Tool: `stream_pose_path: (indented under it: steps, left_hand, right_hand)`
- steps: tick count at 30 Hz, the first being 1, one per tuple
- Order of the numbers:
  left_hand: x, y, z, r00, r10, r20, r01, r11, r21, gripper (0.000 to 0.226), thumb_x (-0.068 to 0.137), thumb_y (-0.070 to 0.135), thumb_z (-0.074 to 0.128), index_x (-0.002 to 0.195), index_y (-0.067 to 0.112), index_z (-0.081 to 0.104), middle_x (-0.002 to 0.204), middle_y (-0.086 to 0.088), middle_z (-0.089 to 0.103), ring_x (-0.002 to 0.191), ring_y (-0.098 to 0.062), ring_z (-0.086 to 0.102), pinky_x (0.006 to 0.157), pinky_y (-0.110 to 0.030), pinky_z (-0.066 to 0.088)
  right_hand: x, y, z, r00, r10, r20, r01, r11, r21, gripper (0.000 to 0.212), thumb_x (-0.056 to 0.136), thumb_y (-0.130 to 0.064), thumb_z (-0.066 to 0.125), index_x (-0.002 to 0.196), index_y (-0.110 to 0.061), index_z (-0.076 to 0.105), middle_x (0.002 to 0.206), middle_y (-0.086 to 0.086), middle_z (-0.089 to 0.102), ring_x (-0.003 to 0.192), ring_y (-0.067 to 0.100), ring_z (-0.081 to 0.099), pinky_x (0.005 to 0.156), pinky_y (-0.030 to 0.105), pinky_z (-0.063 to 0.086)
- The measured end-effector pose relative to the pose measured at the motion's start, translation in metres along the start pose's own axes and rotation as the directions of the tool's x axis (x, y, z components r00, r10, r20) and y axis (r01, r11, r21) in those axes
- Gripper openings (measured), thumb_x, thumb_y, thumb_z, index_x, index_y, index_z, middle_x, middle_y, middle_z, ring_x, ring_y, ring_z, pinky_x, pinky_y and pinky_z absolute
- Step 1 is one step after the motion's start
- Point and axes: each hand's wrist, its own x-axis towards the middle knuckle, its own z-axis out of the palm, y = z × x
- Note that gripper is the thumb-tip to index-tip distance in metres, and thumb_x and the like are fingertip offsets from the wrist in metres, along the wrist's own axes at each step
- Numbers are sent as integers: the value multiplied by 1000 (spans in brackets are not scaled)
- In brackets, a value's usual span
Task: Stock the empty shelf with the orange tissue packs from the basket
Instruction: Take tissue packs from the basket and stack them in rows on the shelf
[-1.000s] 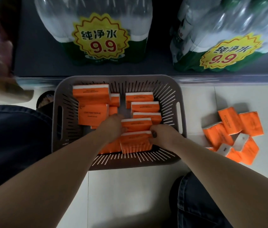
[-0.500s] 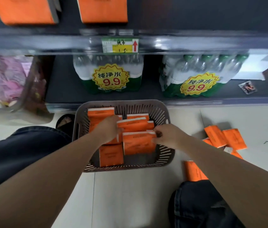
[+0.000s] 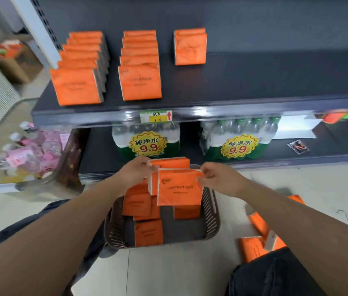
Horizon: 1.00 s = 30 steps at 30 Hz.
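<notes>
Past the pink bottles (image 3: 30, 154) on the floor at left, three rows of orange packs (image 3: 140, 82) stand along the shelf's (image 3: 254, 82) left half (the right row is shortest), with water packs (image 3: 147, 144) below its front edge. Over the basket's (image 3: 211, 212) far rim, the left hand (image 3: 135, 170) grips the rear tissue pack's (image 3: 169, 162) top left corner. The right hand (image 3: 217, 178) pinches the front tissue pack's (image 3: 179, 186) upper right corner; both packs are upright, broad faces toward the person, top edges running left to right, and loose packs (image 3: 254, 248) lie on the floor at right.
</notes>
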Motion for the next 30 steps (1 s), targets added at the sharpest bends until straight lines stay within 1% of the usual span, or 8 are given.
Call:
stream_pose_path:
  steps: [3,7,10,15,19,22,26,30]
  left_hand:
    - [-11,14,-2,998,38,52,-24,967,-255,39,96,32,56,127,10,48,112,-11,70,103,-23,68,99,-41,48]
    - [-16,36,-3,993,91,75,-60,938,-343,45,100,38,47,126,2,56,113,-16,68,109,-31,64,96,-39,49]
    - [-19,54,-2,992,117,38,-89,892,-442,42,99,41,48,120,8,63,100,-7,70,101,-25,66,85,-34,53]
    - [-22,80,-4,986,164,19,-128,829,-545,44,94,48,51,119,15,64,109,-10,70,101,-24,65,81,-35,50]
    - [-27,101,-2,955,288,67,-214,829,-517,54,84,61,53,120,22,65,114,-3,71,103,-17,68,86,-37,52]
    - [-25,117,1,950,306,68,-220,804,-552,64,79,51,66,133,22,51,126,-7,65,114,-24,63,95,-46,51]
    - [-18,135,2,942,334,31,-254,770,-586,65,69,33,74,129,27,49,124,-6,64,110,-23,64,81,-36,56]
    - [2,152,-2,938,342,-50,-301,740,-602,78,66,31,85,134,21,49,128,-9,62,115,-27,62,97,-48,50]
  right_hand:
    - [-3,-11,-14,1000,3,-16,0,983,184,21,91,-35,58,93,-14,57,93,2,69,87,19,67,78,35,55]
    - [-5,-26,-33,997,36,-73,-3,912,411,23,92,-30,58,93,-7,55,97,9,70,86,21,70,78,38,59]
    - [-4,-33,-47,989,49,-136,23,875,483,20,92,-28,57,85,-11,50,98,11,68,87,22,70,76,39,60]
    - [1,-34,-68,965,69,-252,84,831,550,24,90,-31,59,74,-19,47,84,1,68,75,13,70,60,27,56]
    - [8,-36,-83,954,83,-289,108,802,588,16,90,-33,59,80,-21,55,87,-2,68,78,13,69,65,30,56]
    - [12,-41,-94,943,83,-323,124,812,571,18,91,-35,57,76,-26,52,84,-5,64,78,14,64,64,29,52]
    - [17,-50,-114,930,74,-360,138,837,529,20,92,-37,55,87,-17,56,91,0,66,80,13,65,60,23,51]
    - [30,-57,-135,918,78,-389,156,831,534,23,93,-37,55,84,-15,53,85,3,63,78,19,61,77,39,53]
